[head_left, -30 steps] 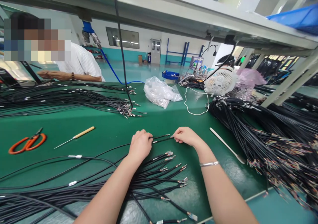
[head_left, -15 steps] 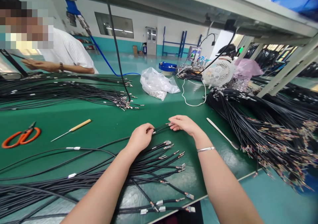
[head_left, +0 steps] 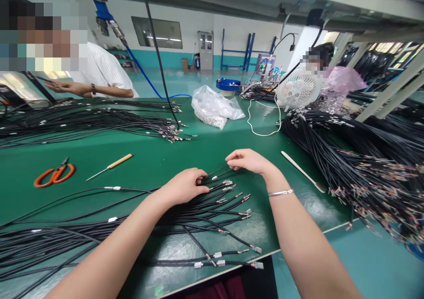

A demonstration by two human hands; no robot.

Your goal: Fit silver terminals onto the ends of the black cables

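Observation:
My left hand (head_left: 187,186) is curled round a thin black cable (head_left: 219,171), its thumb held a little apart from the fingers. To the right, the fingertips of my right hand (head_left: 247,160) pinch the far end of that cable; the tip itself is hidden by the fingers. A small white sleeve (head_left: 214,178) shows beside the stretch between my hands. Just below, many black cables (head_left: 195,219) lie fanned out on the green table mat (head_left: 132,164), their ends carrying metal terminals (head_left: 247,212). Part of this bundle passes under my left forearm.
Orange-handled scissors (head_left: 56,175) and a wooden-handled awl (head_left: 114,164) lie left. A white brush-like stick (head_left: 301,170) and a large cable pile (head_left: 347,166) lie right. Behind are a clear bag (head_left: 215,107), a white fan (head_left: 298,90) and another cable bundle (head_left: 99,118). A co-worker (head_left: 102,69) sits opposite.
The view has shifted, so the table things appear further right. My left hand has loosened slightly, with its thumb now apart from the fingers. My right hand still pinches the cable end.

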